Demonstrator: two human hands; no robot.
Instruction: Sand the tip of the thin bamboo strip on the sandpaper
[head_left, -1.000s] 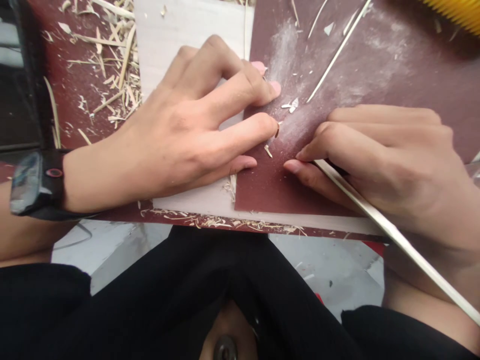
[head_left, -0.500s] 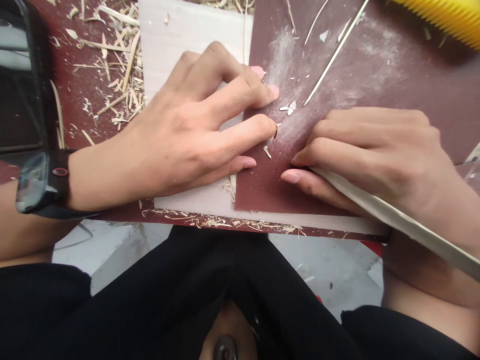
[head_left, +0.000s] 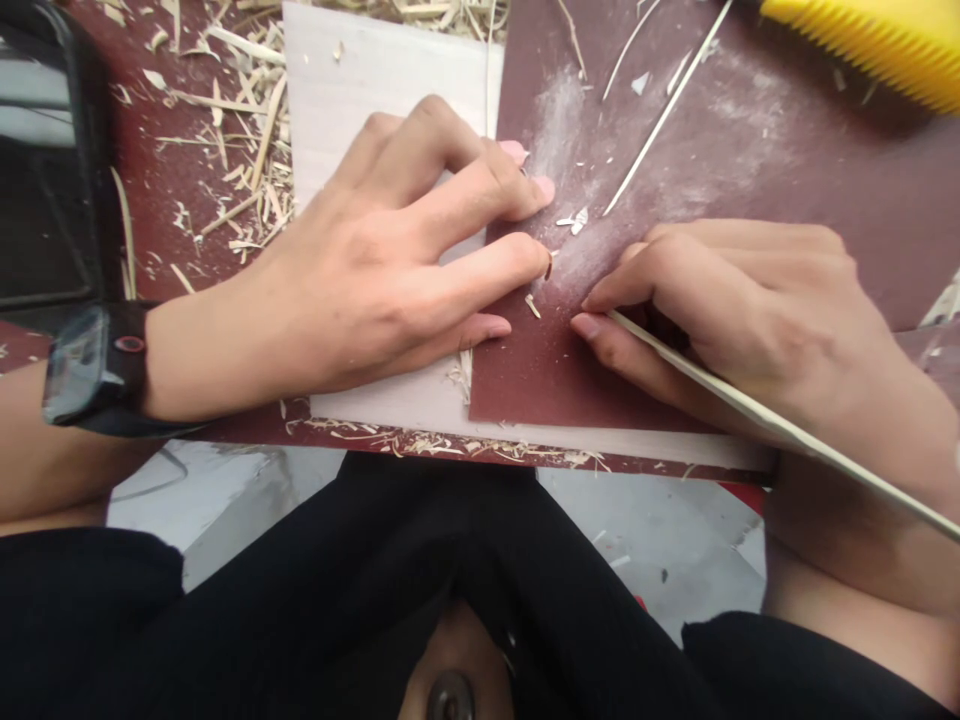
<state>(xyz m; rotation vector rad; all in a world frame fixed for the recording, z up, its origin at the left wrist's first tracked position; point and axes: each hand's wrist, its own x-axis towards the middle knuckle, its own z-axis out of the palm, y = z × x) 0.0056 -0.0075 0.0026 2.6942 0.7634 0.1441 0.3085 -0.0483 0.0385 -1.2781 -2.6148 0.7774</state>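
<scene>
In the head view, the right hand (head_left: 742, 310) pinches one end of the pale strip (head_left: 750, 404) between thumb and forefinger, above the near part of the dark red sheet (head_left: 540, 380); the strip slants back beyond the sheet's near edge. The left hand (head_left: 375, 260), fingers loosely spread, lies across the sheet's left edge, gripping nothing visible. For good control, I think, the pinch should be light but steady, and the sheet kept flat.

This looked like a craft workshop. Shavings (head_left: 271, 130) lay thick on the red table (head_left: 150, 250) to the left of the maroon sheet (head_left: 847, 190) and along the table's edge below the sheet; pale dust (head_left: 559, 115) was smeared on the sheet, beside a thin sliver (head_left: 664, 118).
</scene>
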